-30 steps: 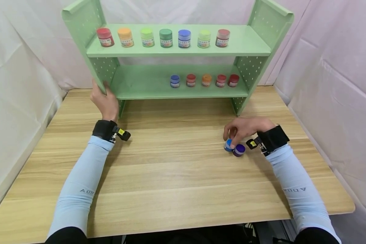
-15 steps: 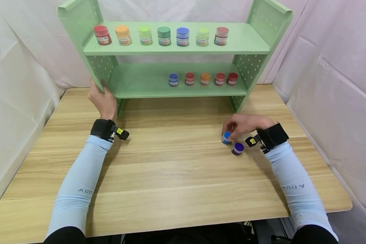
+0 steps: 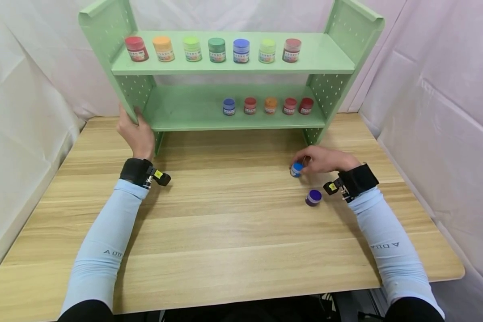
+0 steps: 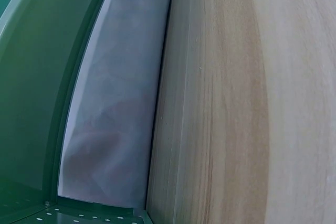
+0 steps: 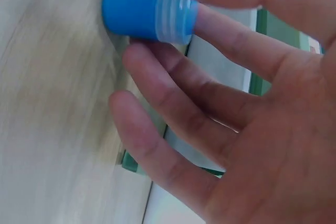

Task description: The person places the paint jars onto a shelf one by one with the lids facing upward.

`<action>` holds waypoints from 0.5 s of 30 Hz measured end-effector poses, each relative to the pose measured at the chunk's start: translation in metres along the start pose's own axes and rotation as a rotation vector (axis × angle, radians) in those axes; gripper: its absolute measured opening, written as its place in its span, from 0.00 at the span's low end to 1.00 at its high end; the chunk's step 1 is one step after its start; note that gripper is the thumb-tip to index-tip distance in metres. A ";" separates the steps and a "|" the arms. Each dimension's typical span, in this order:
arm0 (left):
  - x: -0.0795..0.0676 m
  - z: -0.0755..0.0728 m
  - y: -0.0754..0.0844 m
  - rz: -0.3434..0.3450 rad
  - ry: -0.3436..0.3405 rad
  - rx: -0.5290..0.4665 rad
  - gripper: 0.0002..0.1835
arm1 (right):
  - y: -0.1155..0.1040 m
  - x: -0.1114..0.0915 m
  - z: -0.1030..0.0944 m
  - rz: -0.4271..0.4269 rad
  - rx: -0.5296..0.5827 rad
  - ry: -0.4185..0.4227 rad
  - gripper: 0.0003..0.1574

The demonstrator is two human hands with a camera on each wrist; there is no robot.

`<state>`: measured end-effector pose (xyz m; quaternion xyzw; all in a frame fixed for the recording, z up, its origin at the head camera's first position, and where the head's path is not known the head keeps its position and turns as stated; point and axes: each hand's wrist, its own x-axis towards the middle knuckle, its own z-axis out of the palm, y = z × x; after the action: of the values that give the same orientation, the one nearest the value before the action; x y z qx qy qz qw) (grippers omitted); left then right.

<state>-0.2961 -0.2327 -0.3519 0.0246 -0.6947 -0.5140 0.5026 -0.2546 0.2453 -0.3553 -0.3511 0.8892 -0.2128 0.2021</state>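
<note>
My left hand [image 3: 137, 136] grips the lower left side panel of a green two-tier shelf [image 3: 233, 67], its thumb on the inner side; the fingers behind the panel are partly hidden. Over the table's right half, my right hand [image 3: 322, 158] pinches a small jar with a blue lid [image 3: 296, 167] between thumb and fingers. Up close in the right wrist view, that jar [image 5: 139, 6] has a clear ribbed body, and the other fingers spread loosely beside it. A purple-lidded jar [image 3: 313, 197] stands on the table nearer me.
Several larger coloured jars [image 3: 217, 50] line the upper shelf. Smaller ones, among them an orange jar [image 3: 270, 105], stand toward the right of the lower shelf. White curtains [image 3: 438, 89] hang around the wooden table [image 3: 209, 214].
My right hand has carried the blue-lidded jar away from beside the purple-lidded one, forward and slightly left toward the shelf. My left hand keeps its grip on the side panel.
</note>
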 end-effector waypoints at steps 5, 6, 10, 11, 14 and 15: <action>0.002 0.000 -0.012 0.003 -0.010 -0.010 0.19 | 0.006 0.002 0.001 -0.070 0.022 0.053 0.23; 0.002 0.000 -0.012 0.004 -0.012 -0.011 0.19 | 0.007 0.002 0.001 -0.087 0.030 0.060 0.24; 0.002 0.000 -0.012 0.005 -0.016 -0.001 0.19 | 0.010 0.003 0.001 -0.119 0.060 0.095 0.27; 0.001 0.000 -0.012 0.003 -0.017 0.000 0.19 | 0.010 0.003 0.002 -0.116 0.061 0.105 0.27; 0.002 0.001 -0.012 -0.003 -0.020 -0.007 0.19 | 0.010 0.002 0.002 -0.054 0.046 0.142 0.24; 0.002 0.001 -0.012 -0.005 -0.020 -0.011 0.19 | 0.010 0.002 0.002 -0.021 0.041 0.153 0.23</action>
<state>-0.3032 -0.2384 -0.3592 0.0184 -0.6967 -0.5193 0.4946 -0.2599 0.2502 -0.3621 -0.3388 0.8939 -0.2591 0.1382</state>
